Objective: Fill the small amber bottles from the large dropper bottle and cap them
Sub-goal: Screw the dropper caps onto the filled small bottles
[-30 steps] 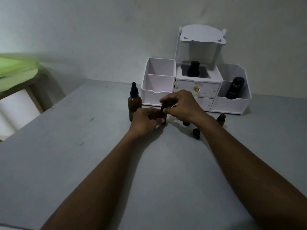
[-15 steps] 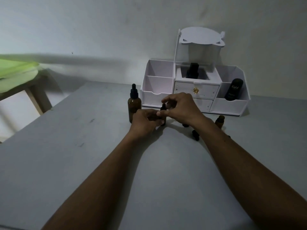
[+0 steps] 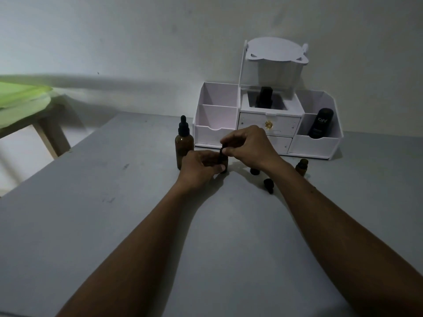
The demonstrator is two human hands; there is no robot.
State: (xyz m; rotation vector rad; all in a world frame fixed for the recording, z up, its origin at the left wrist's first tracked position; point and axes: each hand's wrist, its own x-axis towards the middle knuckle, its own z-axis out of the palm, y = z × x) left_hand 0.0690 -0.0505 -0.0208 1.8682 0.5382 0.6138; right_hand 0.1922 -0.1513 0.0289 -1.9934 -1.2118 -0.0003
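Note:
A small amber bottle (image 3: pixel 223 161) stands on the grey table (image 3: pixel 91 225), wrapped by my left hand (image 3: pixel 200 167). Above it my right hand (image 3: pixel 248 145) pinches its black cap (image 3: pixel 221 151) at the bottle's top. The large amber dropper bottle (image 3: pixel 183 146) with a black dropper top stands upright just left of my left hand. Another small amber bottle (image 3: pixel 301 167) stands to the right, open-topped. A black cap (image 3: pixel 268 184) lies on the table by my right forearm, and another dark one (image 3: pixel 254 171) sits partly hidden under my wrist.
A white desk organiser (image 3: pixel 267 131) with drawers stands behind my hands against the wall; it holds a black tube (image 3: pixel 320 125) in the right bin and a dark bottle (image 3: pixel 264 97) in the middle. A wooden table with a green top (image 3: pixel 23 99) is at the far left.
My right fingers have shifted on the cap atop the small bottle, as if turning it. My left hand keeps its hold on the bottle. The camera view tilted slightly.

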